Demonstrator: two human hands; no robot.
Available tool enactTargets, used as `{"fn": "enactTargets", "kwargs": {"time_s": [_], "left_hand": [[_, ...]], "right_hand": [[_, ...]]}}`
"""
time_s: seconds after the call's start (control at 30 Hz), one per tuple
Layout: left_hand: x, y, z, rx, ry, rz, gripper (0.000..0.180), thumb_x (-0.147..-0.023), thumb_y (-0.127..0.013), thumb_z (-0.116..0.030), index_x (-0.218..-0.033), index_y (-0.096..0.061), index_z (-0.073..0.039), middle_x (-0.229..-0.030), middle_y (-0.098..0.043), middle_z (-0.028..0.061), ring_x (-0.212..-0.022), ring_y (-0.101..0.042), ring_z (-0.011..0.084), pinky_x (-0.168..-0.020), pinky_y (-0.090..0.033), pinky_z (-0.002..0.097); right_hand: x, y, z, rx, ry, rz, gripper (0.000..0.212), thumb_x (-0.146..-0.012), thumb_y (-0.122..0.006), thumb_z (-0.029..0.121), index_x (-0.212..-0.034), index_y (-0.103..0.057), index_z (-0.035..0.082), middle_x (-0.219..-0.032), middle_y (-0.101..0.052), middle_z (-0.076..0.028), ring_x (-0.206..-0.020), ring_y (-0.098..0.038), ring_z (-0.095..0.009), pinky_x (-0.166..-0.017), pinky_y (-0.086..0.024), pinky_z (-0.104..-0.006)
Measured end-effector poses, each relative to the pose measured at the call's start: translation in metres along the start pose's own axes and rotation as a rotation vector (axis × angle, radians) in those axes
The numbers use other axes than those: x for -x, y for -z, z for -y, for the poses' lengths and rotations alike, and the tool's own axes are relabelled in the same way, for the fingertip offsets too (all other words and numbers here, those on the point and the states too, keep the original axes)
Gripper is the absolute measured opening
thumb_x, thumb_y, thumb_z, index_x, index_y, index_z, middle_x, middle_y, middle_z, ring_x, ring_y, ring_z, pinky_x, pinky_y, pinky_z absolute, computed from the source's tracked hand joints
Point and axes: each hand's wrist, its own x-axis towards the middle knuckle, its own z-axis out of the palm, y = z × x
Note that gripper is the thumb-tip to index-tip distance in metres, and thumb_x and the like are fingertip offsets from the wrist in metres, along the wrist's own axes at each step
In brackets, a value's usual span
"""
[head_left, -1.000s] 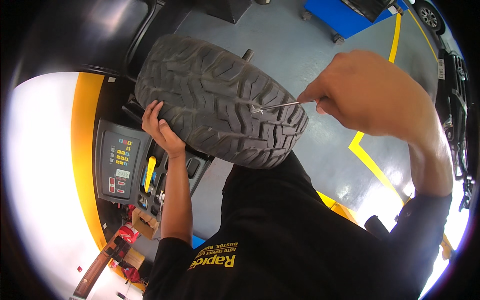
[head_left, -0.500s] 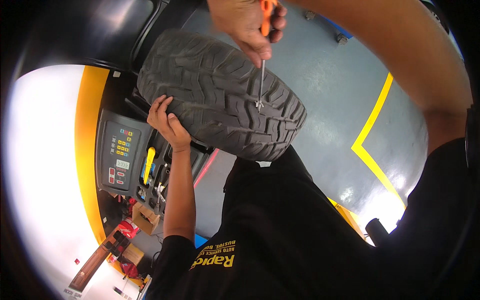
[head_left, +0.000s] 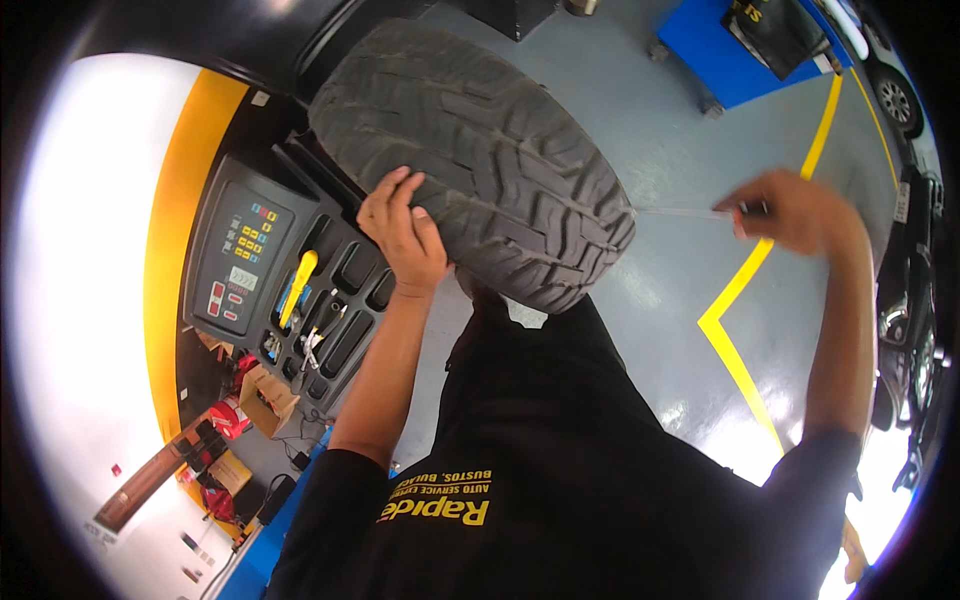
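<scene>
A large black tire (head_left: 470, 160) with chunky tread fills the upper middle, tilted in front of me. My left hand (head_left: 405, 232) lies against its lower left side, fingers spread and stretched over the tread. To the right of the tire, my right hand (head_left: 795, 212) is closed around the handle of a screwdriver (head_left: 682, 212). Its thin shaft points left, and the tip meets the tire's right edge in the picture; whether it touches I cannot tell. Motion smears this hand, and only a bit of the orange handle shows.
A wheel balancer's control panel (head_left: 243, 258) and molded tray (head_left: 340, 300) stand at left, holding a yellow-handled tool (head_left: 298, 288) and small parts. A blue wheeled cart (head_left: 715, 60) is at upper right, a car wheel (head_left: 895, 98) beyond. Cardboard boxes (head_left: 268, 400) sit lower left. Yellow lines (head_left: 735, 345) mark the floor.
My right hand has swung with the screwdriver from above the tread out to the right, and the tip has left the tread groove. My left hand appears farther right along the tire.
</scene>
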Motion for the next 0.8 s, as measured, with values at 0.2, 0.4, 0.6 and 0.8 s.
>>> {"fn": "enactTargets", "kwargs": {"time_s": [0.2,0.4,0.6,0.8], "left_hand": [[0.011,0.016,-0.002,0.054,0.014,0.081,0.036,-0.092,-0.06,-0.011,-0.124,-0.074,-0.006,-0.14,-0.065,0.0075,-0.127,-0.05,0.0292,-0.112,-0.032,0.043],[0.014,0.038,-0.002,0.25,-0.04,0.151,0.03,-0.089,-0.064,-0.002,-0.116,-0.075,-0.006,-0.135,-0.067,0.0094,-0.12,-0.057,0.0314,-0.105,-0.041,0.0436],[-0.045,0.049,0.028,0.087,0.142,0.022,0.033,-0.099,-0.06,-0.01,-0.131,-0.068,-0.006,-0.147,-0.06,0.0156,-0.138,-0.051,0.0362,-0.119,-0.036,0.047],[-0.041,0.007,0.049,0.036,0.277,0.1,0.055,-0.108,-0.052,-0.034,-0.159,-0.048,-0.014,-0.172,-0.034,0.0168,-0.159,-0.025,0.0449,-0.13,-0.019,0.0559]], "right_hand": [[0.045,-0.08,0.031,-0.659,-0.224,-0.149,0.032,-0.097,-0.074,0.01,-0.129,-0.077,0.007,-0.083,-0.064,-0.002,-0.072,-0.052,-0.012,-0.069,-0.046,-0.0287],[0.034,-0.136,0.055,-0.926,-0.117,-0.287,0.034,-0.101,-0.072,0.009,-0.135,-0.072,0.004,-0.087,-0.063,-0.003,-0.072,-0.051,-0.01,-0.066,-0.046,-0.027],[0.035,-0.137,0.049,-0.829,-0.128,-0.426,0.034,-0.101,-0.074,0.014,-0.134,-0.073,0.006,-0.089,-0.065,-0.005,-0.076,-0.054,-0.012,-0.069,-0.046,-0.0277],[0.028,-0.123,0.059,-0.802,-0.167,-0.501,0.035,-0.101,-0.075,0.015,-0.134,-0.073,0.006,-0.09,-0.065,-0.006,-0.075,-0.052,-0.013,-0.069,-0.046,-0.0281]]}}
